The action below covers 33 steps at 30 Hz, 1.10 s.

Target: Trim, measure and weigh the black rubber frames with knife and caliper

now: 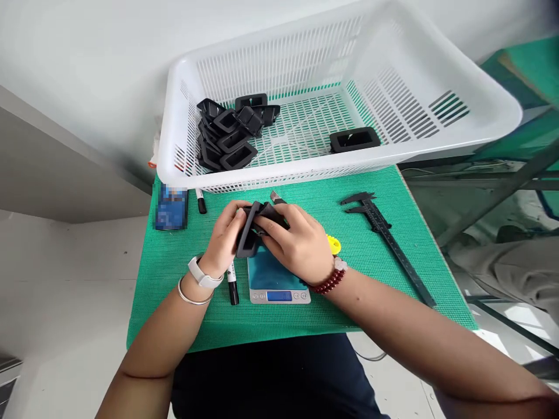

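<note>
Between left grip (223, 238) and right grip (301, 241) leans a black frame (249, 226).

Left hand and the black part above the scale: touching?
Touching. The head view shows the left hand gripping the black part, thumb against its side.

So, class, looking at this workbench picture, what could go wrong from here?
1. The utility knife lies with its blade bare close to the right hand, so a finger might get nicked.
2. Both hands hold the black part above the scale; if the left hand slips, the part could knock it.
</note>
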### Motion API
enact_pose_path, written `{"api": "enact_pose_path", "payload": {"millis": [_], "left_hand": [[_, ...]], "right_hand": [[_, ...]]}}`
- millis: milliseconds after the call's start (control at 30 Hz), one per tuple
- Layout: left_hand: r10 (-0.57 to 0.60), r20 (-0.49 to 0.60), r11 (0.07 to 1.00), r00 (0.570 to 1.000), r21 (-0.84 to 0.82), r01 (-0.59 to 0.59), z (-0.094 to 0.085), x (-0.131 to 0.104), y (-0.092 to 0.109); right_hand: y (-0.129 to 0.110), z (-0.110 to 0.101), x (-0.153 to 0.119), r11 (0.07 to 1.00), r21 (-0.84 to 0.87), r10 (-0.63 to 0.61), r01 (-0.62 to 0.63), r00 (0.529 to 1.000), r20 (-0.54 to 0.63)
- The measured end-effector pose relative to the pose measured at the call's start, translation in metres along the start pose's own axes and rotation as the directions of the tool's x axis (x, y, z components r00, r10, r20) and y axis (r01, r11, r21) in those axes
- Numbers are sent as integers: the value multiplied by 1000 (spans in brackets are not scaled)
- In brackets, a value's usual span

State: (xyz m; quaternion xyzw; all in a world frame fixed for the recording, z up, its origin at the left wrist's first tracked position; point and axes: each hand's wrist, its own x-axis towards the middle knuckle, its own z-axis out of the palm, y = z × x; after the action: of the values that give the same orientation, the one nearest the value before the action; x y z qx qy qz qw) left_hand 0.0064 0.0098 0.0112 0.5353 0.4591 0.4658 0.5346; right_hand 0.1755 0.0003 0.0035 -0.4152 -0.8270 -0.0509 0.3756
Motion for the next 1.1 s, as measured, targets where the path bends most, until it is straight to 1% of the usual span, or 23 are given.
{"api": "enact_pose_path", "payload": {"millis": [167, 267, 367, 433, 467, 533, 600, 667, 733, 800, 900, 933, 1000, 1067, 1100], "left_hand": [[57, -52, 997, 997, 46, -54, 2, -4, -5], [145, -61, 981, 988, 139, -135, 2, -5, -5], [311, -20, 907, 950, 304, -291, 1, -7, -5], [399, 19, 849, 917, 368, -378, 0, -8, -5], [425, 33, 831, 905, 382, -404, -1, -8, -5], [430, 50, 822, 902, 392, -413, -1, -9, -4], [403, 53, 832, 913, 394, -390, -2, -10, -4], [383, 48, 842, 923, 393, -370, -2, -11, -4], [387, 44, 845, 921, 382, -373, -2, -11, -4], [392, 21, 861, 920, 344, -375, -3, -12, -4], [379, -30, 899, 925, 248, -360, -3, -11, -5], [367, -36, 911, 930, 217, -351, -3, -11, -5], [341, -37, 927, 939, 178, -330, -3, -10, -5], [303, -28, 941, 953, 167, -295, -2, -9, -5], [275, -18, 949, 961, 167, -268, -1, -8, -4]], "right_hand": [[-1, 2, -2, 995, 84, 48, -47, 999, -14], [-3, 6, -4, 982, 164, 90, -93, 996, 26], [-3, 9, -6, 957, 275, 75, -92, 995, 70], [-2, 10, -6, 935, 350, 39, -60, 997, 67], [-2, 10, -6, 924, 381, 19, -40, 998, 60], [0, 9, -6, 905, 425, -17, -6, 999, 50], [1, 8, -4, 894, 448, -40, 13, 998, 52], [2, 7, -3, 886, 465, -34, 2, 998, 60], [1, 6, -2, 866, 499, -18, -18, 998, 67], [0, 5, -2, 834, 551, -28, -25, 996, 87], [-3, 2, -2, 794, 608, -101, -16, 982, 158], [-2, 0, -2, 798, 602, -128, -9, 975, 184], [0, -3, 0, 846, 532, -185, 44, 959, 216], [5, -6, 2, 917, 381, -204, 116, 959, 199], [7, -7, 2, 945, 296, -195, 138, 966, 171]]}}
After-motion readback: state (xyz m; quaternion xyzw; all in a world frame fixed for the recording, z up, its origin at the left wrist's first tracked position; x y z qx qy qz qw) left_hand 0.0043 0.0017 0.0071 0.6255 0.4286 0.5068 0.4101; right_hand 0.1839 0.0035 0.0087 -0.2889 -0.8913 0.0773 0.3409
